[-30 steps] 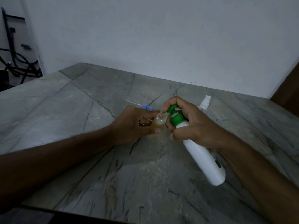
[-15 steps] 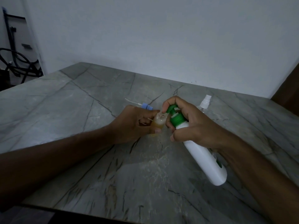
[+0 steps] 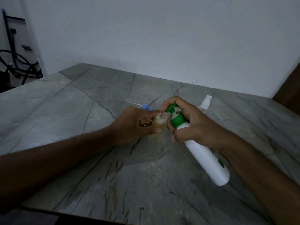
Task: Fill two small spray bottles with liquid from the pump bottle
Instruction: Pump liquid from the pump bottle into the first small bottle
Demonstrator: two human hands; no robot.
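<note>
Spray bottles: two; pump bottle: one; hands: two.

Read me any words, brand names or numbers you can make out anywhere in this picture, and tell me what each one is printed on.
No text can be read.
White pump bottle: a green label patch near its base, mostly hidden by the right hand, too blurred to read.
Small spray bottle in the left hand: no print visible.
Clear spray bottle behind: no print visible.
</note>
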